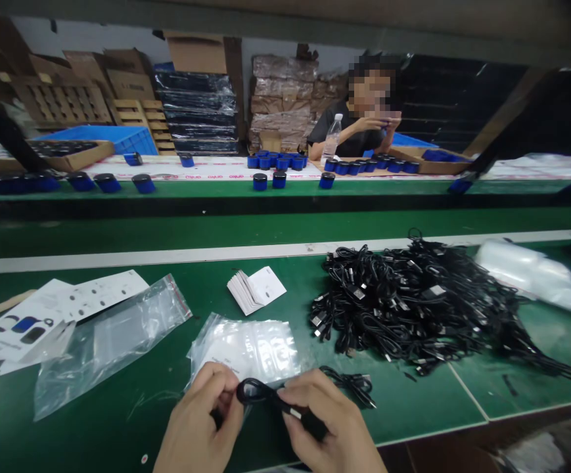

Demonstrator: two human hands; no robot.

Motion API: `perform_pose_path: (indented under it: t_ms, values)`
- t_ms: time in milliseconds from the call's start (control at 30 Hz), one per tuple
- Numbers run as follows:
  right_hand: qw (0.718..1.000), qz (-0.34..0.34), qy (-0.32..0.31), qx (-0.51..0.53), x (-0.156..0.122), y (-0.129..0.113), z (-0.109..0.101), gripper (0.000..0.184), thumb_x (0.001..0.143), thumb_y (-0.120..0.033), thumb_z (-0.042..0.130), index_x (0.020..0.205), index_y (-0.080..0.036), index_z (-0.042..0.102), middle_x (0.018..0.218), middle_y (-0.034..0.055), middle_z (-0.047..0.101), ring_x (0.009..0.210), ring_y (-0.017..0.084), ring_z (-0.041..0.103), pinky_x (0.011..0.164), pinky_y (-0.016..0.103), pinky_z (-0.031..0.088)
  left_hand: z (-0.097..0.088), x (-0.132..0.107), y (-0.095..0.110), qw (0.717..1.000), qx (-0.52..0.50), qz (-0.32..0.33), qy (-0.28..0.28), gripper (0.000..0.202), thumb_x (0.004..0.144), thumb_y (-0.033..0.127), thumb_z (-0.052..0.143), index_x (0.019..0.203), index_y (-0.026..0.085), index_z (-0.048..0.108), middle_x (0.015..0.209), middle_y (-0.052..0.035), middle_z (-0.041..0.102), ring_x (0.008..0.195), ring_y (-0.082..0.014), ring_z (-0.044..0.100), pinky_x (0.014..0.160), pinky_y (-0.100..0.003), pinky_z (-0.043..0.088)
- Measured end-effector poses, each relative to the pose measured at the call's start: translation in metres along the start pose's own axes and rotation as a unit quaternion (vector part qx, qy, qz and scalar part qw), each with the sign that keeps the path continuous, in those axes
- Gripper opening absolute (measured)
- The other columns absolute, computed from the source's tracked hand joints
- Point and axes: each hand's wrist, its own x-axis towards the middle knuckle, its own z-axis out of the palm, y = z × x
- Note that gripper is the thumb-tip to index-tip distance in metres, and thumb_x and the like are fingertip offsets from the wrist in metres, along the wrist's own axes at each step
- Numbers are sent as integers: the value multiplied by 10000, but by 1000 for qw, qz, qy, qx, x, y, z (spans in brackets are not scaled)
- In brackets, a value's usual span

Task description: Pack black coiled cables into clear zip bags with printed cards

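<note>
Both hands pinching one black cable at the desk's near edge

The left hand [201, 420] grips the cable [265, 394] loop, the right hand [327, 420] its plug end, keeping it coiled; bags [246, 348] lie just beyond, the cable pile [413, 302] toward the right edge

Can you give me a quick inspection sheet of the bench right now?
Surface: green bench, white stripe along its far side.
Job's things: coiled black cable held in both hands; clear zip bags just beyond.
Clutter: leaflet stack, printed sheets, larger clear bag.
Hands: left hand and right hand both pinch the cable.
Cables: big tangled cable pile on the right.
Surroundings: blue cylinders on far bench; a seated person; cardboard boxes behind.
</note>
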Motion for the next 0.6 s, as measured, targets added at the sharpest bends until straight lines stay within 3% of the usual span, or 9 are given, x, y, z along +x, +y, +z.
perform_pose_path:
  t_ms: [200, 400, 467, 600]
  values:
    - [988, -80, -62, -115, 0, -1, -14, 295, 807, -32, 495, 1008, -175, 657, 927, 88, 654, 772, 161, 657, 685, 229, 547, 1, -10, -11, 997, 12, 5, 76, 234, 881, 374, 468, 706, 241, 548, 973, -12, 660, 656, -114, 672, 617, -194, 525]
    - [976, -104, -72, -177, -8, -1, 1, 212, 885, -111, 485, 999, -164, 655, 881, 101, 680, 743, 185, 674, 663, 245, 574, 5, -16, -16, 986, 86, 100, 99, 125, 873, 311, 500, 800, 251, 583, 1009, -47, 720, 855, -175, 706, 708, -234, 565]
    - [975, -88, -72, -190, -10, -3, 5, 180, 908, -148, 493, 976, -175, 658, 853, 88, 693, 767, 201, 681, 699, 265, 577, 9, -19, -12, 984, 85, 96, 125, 146, 884, 313, 486, 805, 255, 595, 1037, -57, 709, 930, -189, 685, 750, -259, 557]
    - [980, -114, -40, -156, -8, -4, 5, 210, 861, -103, 513, 1006, -158, 653, 898, 103, 673, 762, 181, 682, 676, 236, 573, 13, -24, -5, 983, 50, 67, 162, 187, 889, 362, 493, 787, 263, 615, 1100, -65, 668, 902, -195, 670, 809, -300, 534]
